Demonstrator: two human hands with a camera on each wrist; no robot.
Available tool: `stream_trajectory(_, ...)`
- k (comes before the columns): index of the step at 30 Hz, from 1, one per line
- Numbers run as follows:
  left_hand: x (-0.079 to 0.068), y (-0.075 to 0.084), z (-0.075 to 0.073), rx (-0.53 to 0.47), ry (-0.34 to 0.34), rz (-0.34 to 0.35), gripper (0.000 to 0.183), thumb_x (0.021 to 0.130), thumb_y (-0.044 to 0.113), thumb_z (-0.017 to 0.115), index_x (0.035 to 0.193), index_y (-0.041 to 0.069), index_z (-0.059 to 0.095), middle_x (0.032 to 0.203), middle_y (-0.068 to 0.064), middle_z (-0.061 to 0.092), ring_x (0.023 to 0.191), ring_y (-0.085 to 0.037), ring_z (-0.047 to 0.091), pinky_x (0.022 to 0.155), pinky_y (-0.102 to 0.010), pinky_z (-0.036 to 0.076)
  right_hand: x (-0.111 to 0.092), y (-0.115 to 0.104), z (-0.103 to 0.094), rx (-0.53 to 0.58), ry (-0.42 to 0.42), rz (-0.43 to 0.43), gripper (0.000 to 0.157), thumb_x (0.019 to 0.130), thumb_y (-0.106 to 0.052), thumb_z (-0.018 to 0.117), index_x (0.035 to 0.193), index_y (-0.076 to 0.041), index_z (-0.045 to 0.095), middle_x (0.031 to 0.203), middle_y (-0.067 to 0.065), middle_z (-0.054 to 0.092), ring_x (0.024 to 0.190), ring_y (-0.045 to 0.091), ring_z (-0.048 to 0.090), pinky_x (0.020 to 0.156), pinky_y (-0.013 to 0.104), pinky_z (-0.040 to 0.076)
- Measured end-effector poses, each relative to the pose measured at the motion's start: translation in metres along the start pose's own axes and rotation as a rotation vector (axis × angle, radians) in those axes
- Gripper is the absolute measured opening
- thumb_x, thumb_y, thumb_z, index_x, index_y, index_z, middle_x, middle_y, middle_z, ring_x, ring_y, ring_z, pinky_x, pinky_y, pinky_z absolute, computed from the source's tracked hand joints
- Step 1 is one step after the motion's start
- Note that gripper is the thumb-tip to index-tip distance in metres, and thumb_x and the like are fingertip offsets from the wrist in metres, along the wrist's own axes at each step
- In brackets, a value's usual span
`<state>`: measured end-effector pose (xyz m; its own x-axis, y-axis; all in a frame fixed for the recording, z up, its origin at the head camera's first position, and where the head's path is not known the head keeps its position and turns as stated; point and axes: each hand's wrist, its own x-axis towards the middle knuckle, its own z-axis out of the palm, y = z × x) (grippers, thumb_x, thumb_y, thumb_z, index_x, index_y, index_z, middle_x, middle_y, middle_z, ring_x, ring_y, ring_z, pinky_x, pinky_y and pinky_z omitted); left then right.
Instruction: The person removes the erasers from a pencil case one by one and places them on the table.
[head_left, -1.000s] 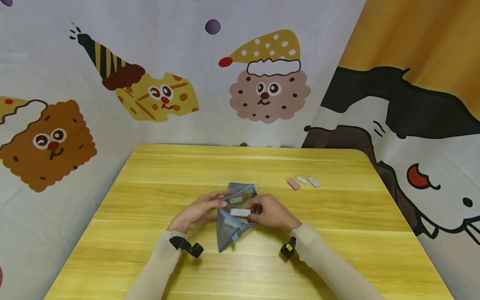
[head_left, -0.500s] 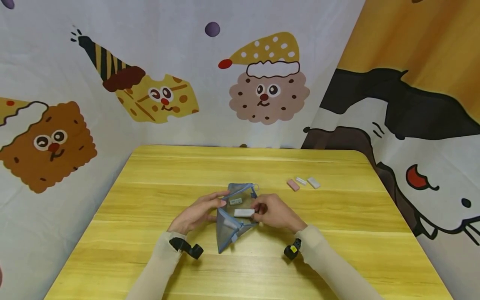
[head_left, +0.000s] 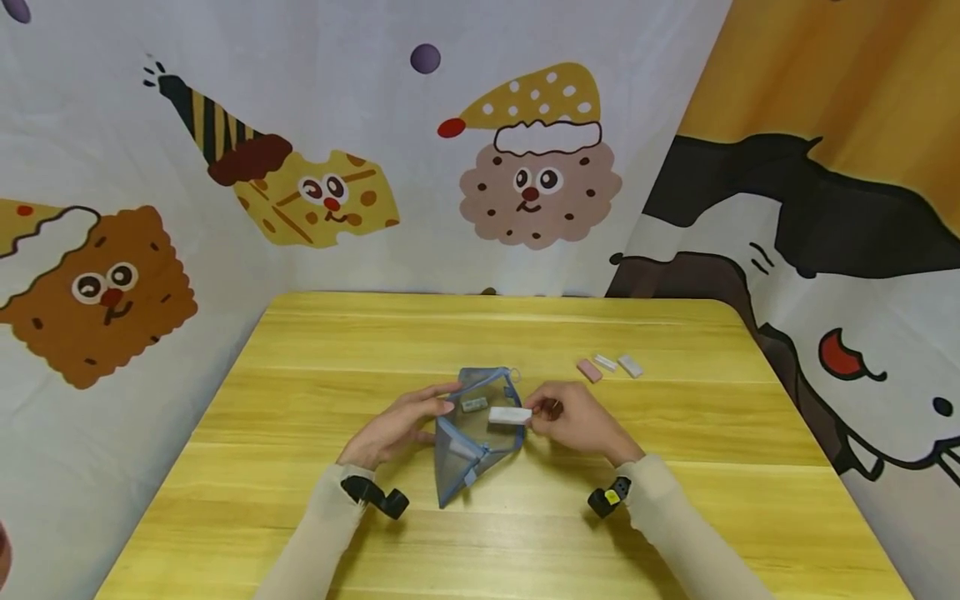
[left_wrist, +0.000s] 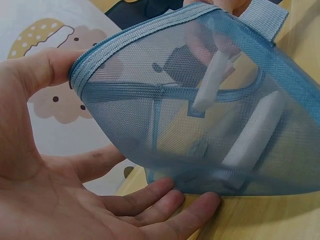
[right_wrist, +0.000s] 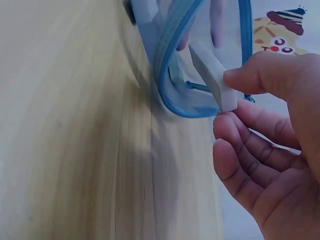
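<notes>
A blue mesh zipper pouch (head_left: 454, 467) stands on the table with its mouth spread wide. My left hand (head_left: 392, 427) holds its left side, the thumb at the zipper edge and other fingertips against the lower mesh in the left wrist view. Between thumb and fingers, my right hand (head_left: 576, 423) pinches one end of a white eraser (head_left: 508, 415), which is at the pouch's mouth. A small eraser with a printed sleeve (head_left: 474, 405) lies inside the pouch. Through the mesh in the left wrist view, another white block (left_wrist: 254, 136) shows inside.
On the wooden table (head_left: 675, 517), beyond my right hand, lie a pink eraser (head_left: 589, 371), a small white piece (head_left: 605, 363) and a whitish eraser (head_left: 631, 366). A cartoon-printed cloth (head_left: 360, 75) hangs behind the table.
My right hand has moved right and slightly up with the white eraser, bringing it from inside the pouch to its right-hand mouth edge. My left hand and the pouch have hardly moved.
</notes>
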<state>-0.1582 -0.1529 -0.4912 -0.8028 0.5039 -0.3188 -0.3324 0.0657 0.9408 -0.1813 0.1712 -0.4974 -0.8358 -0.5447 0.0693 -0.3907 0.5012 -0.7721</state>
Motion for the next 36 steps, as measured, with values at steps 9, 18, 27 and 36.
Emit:
stream_trajectory(9,0.002,0.000,0.000,-0.013,-0.004,0.004,0.072,0.099,0.030,0.060,0.162,0.010,0.031,0.167,-0.021,0.026,0.152,-0.046,0.028,0.114,-0.063,0.041,-0.003,0.004,-0.007,0.008,0.026,-0.010,0.014,0.089,-0.009,0.076,0.102,-0.014,0.075,0.087,-0.005,0.070,0.073,0.011,0.063,0.065,0.025,0.056)
stream_trajectory(18,0.000,0.002,0.002,-0.016,0.003,0.001,0.072,0.099,0.031,0.060,0.162,0.010,0.032,0.168,-0.019,0.025,0.153,-0.045,0.024,0.115,-0.066,0.038,-0.006,0.002,-0.011,0.027,0.034,-0.023,0.015,0.088,-0.006,0.077,0.102,-0.013,0.075,0.089,-0.001,0.070,0.074,0.013,0.062,0.066,0.025,0.056)
stream_trajectory(27,0.000,0.001,0.000,-0.017,-0.004,0.010,0.073,0.099,0.031,0.060,0.162,0.008,0.030,0.168,-0.022,0.024,0.153,-0.047,0.025,0.115,-0.065,0.039,-0.016,0.005,-0.019,0.023,0.077,-0.052,0.015,0.088,-0.002,0.076,0.100,-0.011,0.076,0.086,-0.001,0.070,0.072,0.010,0.063,0.064,0.026,0.057)
stream_trajectory(36,-0.002,0.001,0.000,-0.018,-0.007,0.014,0.072,0.100,0.032,0.059,0.162,0.009,0.030,0.167,-0.023,0.025,0.152,-0.047,0.026,0.114,-0.063,0.041,-0.025,0.009,-0.032,-0.032,0.130,-0.007,0.012,0.091,-0.007,0.075,0.102,-0.013,0.075,0.088,-0.001,0.071,0.075,0.010,0.065,0.070,0.025,0.057)
